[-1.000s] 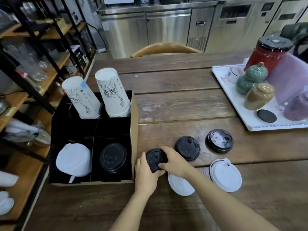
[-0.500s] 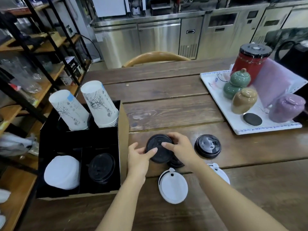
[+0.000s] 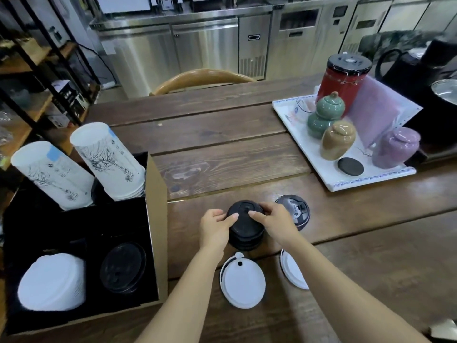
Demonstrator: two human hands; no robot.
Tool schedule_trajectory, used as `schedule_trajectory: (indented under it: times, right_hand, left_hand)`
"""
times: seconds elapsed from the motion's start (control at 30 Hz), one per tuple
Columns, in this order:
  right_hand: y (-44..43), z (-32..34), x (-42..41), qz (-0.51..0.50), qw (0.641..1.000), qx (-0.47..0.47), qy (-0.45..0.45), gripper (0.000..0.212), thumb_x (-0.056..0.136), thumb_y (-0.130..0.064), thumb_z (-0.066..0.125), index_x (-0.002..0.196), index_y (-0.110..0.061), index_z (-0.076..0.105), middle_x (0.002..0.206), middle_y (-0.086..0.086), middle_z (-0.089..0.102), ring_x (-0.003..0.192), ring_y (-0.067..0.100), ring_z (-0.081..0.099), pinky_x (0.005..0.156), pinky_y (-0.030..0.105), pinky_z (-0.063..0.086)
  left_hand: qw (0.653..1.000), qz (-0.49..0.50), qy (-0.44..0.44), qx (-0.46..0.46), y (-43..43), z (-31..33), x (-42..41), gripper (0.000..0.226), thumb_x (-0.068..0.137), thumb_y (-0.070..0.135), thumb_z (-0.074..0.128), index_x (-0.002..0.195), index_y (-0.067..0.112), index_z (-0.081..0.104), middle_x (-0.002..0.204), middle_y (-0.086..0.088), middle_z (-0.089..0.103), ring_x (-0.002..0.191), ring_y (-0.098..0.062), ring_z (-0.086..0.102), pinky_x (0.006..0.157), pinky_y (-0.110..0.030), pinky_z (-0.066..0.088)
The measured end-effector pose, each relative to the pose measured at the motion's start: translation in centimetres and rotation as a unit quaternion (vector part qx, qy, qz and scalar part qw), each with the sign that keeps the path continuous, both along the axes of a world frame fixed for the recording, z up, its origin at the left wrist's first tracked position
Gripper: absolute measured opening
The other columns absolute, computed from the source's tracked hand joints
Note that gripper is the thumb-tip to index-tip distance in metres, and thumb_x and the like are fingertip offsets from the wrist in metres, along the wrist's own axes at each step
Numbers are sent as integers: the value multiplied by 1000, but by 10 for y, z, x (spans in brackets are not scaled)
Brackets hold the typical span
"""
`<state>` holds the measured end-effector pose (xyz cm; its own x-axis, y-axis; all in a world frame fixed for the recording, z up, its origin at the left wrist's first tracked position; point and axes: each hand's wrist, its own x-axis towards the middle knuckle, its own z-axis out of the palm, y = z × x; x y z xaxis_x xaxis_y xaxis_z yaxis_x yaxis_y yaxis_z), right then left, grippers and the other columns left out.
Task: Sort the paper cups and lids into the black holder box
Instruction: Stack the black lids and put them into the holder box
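My left hand (image 3: 214, 229) and my right hand (image 3: 278, 224) both grip a small stack of black lids (image 3: 244, 226) on the table, just right of the black holder box (image 3: 153, 219). Another black lid (image 3: 294, 211) lies behind my right hand. Two white lids lie nearer me: one (image 3: 243, 283) between my forearms, one (image 3: 293, 271) partly hidden under my right forearm. In the box, two stacks of printed white paper cups (image 3: 52, 174) (image 3: 108, 159) lean in the back compartments. White lids (image 3: 52, 280) fill the front left compartment, black lids (image 3: 122, 267) the front right.
A white tray (image 3: 309, 154) at the right holds a red canister (image 3: 343, 78), green (image 3: 326, 115), tan (image 3: 337, 139) and purple (image 3: 395, 147) ceramic jars and a black coaster (image 3: 350, 166). A chair back (image 3: 202, 79) stands at the far table edge. Shelves (image 3: 29, 78) stand at the left.
Both hands carried a black lid to the right and set it on top of the second black lid, making a stack. The view shifted right and forward.
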<state>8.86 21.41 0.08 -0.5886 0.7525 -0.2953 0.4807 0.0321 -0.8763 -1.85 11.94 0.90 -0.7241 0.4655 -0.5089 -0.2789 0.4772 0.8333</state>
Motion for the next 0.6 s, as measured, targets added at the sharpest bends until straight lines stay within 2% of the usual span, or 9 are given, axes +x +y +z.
schedule_trajectory:
  times: [0.13, 0.27, 0.33, 0.4, 0.5, 0.6]
  right_hand:
    - [-2, -10, 4, 17, 999, -1, -42, 34, 88, -27, 62, 115, -7, 64, 109, 8, 70, 101, 23, 64, 87, 37, 54]
    - [-2, -15, 2, 25, 998, 5, -54, 33, 90, -27, 59, 114, -6, 65, 107, 10, 70, 98, 23, 65, 81, 32, 53]
    - [-2, -15, 1, 29, 998, -8, -58, 33, 91, -27, 58, 114, -3, 65, 106, 11, 70, 98, 23, 65, 77, 27, 50]
    - [-2, -18, 0, 30, 997, -26, -68, 37, 90, -32, 58, 105, 0, 67, 102, 14, 70, 92, 24, 65, 73, 29, 51]
    - [1, -34, 1, 22, 995, -16, -99, 61, 74, -61, 54, 81, -1, 65, 100, 21, 64, 89, 30, 64, 79, 46, 55]
    - [4, -48, 5, 23, 993, -9, -114, 49, 72, -63, 53, 68, -15, 58, 100, 14, 59, 93, 37, 61, 80, 44, 51]
  left_hand:
    - [999, -23, 6, -24, -2, -11, 2, 48, 80, 18, 72, 122, 5, 53, 125, -12, 61, 109, -26, 58, 86, -33, 46]
    - [998, -38, -6, -40, -1, -13, 0, 44, 81, 20, 71, 120, 8, 54, 125, -10, 60, 102, -22, 55, 93, -42, 49]
    - [998, -44, -29, -45, 0, -12, -3, 43, 83, 18, 69, 121, 7, 53, 120, -8, 59, 100, -21, 52, 92, -44, 50]
    - [996, -49, -56, -47, 2, -10, -4, 41, 86, 16, 65, 123, 7, 51, 113, -4, 54, 100, -21, 50, 87, -44, 52]
    - [994, -56, -82, -55, 5, -7, -1, 36, 90, 15, 60, 123, 4, 50, 108, -7, 51, 97, -23, 50, 86, -45, 54]
    - [990, -61, -113, -58, 4, -5, 1, 32, 90, 13, 60, 120, 3, 54, 104, -9, 54, 96, -24, 51, 91, -45, 52]
